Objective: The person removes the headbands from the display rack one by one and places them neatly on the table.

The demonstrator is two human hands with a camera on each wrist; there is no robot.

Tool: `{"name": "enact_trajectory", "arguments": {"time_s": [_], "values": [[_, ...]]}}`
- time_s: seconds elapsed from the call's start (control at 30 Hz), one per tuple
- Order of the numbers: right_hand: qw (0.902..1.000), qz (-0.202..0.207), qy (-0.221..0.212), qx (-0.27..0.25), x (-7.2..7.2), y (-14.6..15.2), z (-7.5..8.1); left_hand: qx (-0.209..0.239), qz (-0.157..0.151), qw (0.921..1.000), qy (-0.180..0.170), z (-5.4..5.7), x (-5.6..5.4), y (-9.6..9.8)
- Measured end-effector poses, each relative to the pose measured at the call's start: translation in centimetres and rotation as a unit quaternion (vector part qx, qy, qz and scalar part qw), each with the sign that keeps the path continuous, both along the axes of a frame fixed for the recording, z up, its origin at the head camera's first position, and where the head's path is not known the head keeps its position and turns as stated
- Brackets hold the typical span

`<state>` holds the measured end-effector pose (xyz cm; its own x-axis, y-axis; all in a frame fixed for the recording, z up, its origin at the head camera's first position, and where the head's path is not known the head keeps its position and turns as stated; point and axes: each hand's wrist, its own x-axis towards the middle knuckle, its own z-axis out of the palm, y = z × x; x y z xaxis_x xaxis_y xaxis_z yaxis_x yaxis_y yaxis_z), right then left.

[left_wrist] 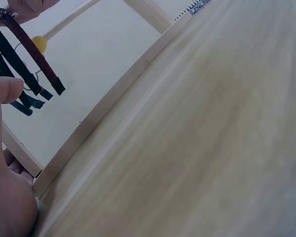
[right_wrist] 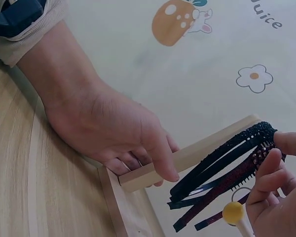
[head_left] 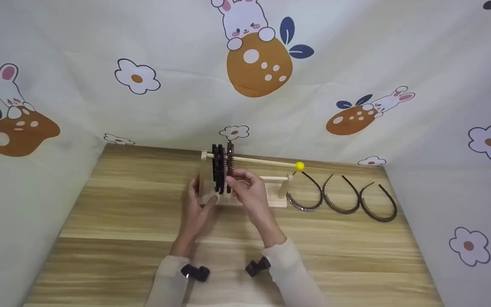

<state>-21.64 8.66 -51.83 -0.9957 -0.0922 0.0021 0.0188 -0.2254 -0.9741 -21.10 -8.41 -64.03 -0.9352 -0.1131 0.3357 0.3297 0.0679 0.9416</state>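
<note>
A wooden stand (head_left: 277, 204) holds several headbands on its upper rod, which ends in a yellow ball (head_left: 300, 166). Black headbands (head_left: 218, 170) hang close to the left upright. Beside them, on their right, hangs a dark red headband (head_left: 230, 160) with teeth; my right hand (head_left: 249, 192) pinches it between thumb and fingers. My left hand (head_left: 196, 213) grips the stand's left upright (right_wrist: 187, 155) low down, its fingers passing behind the wood in the right wrist view. The left wrist view shows the headbands' dangling ends (left_wrist: 54, 81).
To the right of the stand, three toothed headbands lie in a row on the wood-grain table (head_left: 245, 247): a sparkling one (head_left: 307, 209), a dark one (head_left: 341, 211) and a brown one (head_left: 379, 218). A printed curtain (head_left: 177, 111) rises behind the table's back edge.
</note>
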Motion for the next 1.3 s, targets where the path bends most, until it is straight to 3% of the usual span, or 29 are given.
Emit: {"name": "enact_trajectory", "arguments": {"time_s": [0.47, 1.03, 1.3], "values": [[0.9991, -0.008, 0.011, 0.041, -0.1, 0.4, 0.4, -0.019, 0.009, 0.9998, 0.006, -0.1, 0.1, -0.1], [0.9983, -0.029, 0.050, 0.012, 0.3, 1.2, 2.0, -0.049, 0.028, 0.9984, 0.004, 0.0, 0.3, -0.1], [0.9971, -0.043, 0.062, 0.015, 0.8, 1.9, 2.9, -0.053, 0.024, 0.9982, -0.013, 0.3, 0.4, 0.0]]}}
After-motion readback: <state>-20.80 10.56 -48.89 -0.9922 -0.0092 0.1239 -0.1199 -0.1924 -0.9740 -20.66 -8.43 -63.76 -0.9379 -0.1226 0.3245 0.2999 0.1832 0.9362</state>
